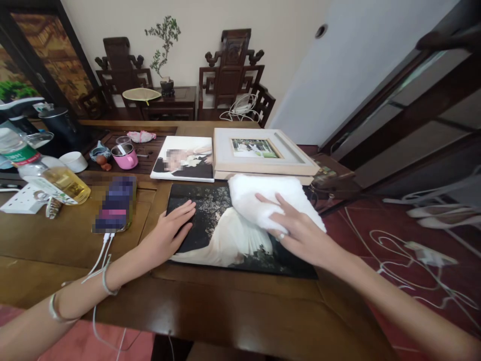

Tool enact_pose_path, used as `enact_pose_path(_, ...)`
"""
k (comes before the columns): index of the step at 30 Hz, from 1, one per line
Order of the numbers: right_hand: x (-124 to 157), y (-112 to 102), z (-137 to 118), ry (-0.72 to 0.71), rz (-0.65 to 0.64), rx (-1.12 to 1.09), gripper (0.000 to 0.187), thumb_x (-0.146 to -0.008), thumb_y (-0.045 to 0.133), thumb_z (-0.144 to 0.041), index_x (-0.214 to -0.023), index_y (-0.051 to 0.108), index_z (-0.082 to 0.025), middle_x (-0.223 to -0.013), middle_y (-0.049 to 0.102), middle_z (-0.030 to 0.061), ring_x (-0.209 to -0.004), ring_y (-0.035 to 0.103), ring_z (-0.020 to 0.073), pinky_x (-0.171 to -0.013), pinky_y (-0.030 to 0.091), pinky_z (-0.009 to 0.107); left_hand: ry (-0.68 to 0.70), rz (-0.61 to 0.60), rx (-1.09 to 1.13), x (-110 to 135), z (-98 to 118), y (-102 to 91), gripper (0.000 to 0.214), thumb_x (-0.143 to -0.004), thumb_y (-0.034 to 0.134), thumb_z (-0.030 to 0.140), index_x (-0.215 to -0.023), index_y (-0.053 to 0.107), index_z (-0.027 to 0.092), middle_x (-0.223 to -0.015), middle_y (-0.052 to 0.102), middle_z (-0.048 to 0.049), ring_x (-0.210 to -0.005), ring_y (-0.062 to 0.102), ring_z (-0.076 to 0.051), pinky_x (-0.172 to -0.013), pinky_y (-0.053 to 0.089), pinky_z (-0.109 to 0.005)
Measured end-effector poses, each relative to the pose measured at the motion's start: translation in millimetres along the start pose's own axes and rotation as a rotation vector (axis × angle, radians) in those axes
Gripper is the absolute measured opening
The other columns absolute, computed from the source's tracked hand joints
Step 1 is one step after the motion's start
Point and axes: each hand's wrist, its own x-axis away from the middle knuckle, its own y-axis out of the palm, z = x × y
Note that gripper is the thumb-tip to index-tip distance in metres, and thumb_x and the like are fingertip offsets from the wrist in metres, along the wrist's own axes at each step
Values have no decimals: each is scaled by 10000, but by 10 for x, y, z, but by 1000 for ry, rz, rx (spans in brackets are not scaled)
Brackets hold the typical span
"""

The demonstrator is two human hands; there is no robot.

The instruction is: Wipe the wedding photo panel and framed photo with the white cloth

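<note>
A dark photo panel [210, 210] showing a pale flowing gown lies flat on the brown wooden table [233, 311]. My left hand [176, 228] rests on its left edge, fingers stretched out and holding nothing. On the right part of the panel, my right hand [289, 225] grips a folded white towel [259, 193], pressed against the surface. The towel covers the panel's upper right area. Just behind stand a framed photo on a box [263, 148] and a smaller white-edged photo album or panel [184, 158].
Left of the panel lies a phone [114, 205] with a white charging cable [99, 260]. Farther left are a tilted bottle of yellow liquid [56, 175], a power strip [24, 198] and a pink cup [125, 157]. Cables [424, 265] lie on the red floor at right.
</note>
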Motion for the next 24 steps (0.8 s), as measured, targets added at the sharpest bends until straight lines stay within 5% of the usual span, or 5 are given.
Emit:
enact_pose_path(10, 792, -156, -878, -202, -239, -114, 190, -697, 517, -95, -715, 604, -263, -1398, 484, 7, -1332, 351, 283, -1150, 214, 515, -13, 20, -29, -2, 26, 6, 380, -967, 384, 219, -1336, 472, 216, -1444, 443, -90, -1360, 367, -225, -1059, 348, -494)
enact_pose_path(16, 495, -119, -511, -66, -185, -77, 188, -696, 497, -98, -743, 606, -243, -1451, 423, 23, -1363, 289, 286, -1134, 219, 542, -19, 6, -31, 4, 29, 3, 385, -973, 376, 230, -1348, 461, 231, -1456, 427, -87, -1364, 360, -226, -1059, 342, -499)
enact_pose_path(21, -87, -53, -80, -23, -84, -22, 168, -845, 407, -177, -812, 556, -248, -1313, 583, 79, -1348, 327, 287, -1093, 280, 586, -32, -16, -35, 10, 31, -2, 390, -972, 378, 222, -1356, 444, 228, -1466, 412, -82, -1370, 348, -222, -1063, 338, -508)
enact_pose_path(24, -291, 18, -57, 2, -47, 11, 184, -843, 391, -143, -859, 549, -234, -1279, 604, 115, -1346, 328, 305, -1067, 288, 629, -26, -8, -29, 10, 34, -4, 388, -974, 372, 223, -1355, 447, 230, -1461, 420, -86, -1371, 346, -226, -1065, 332, -513)
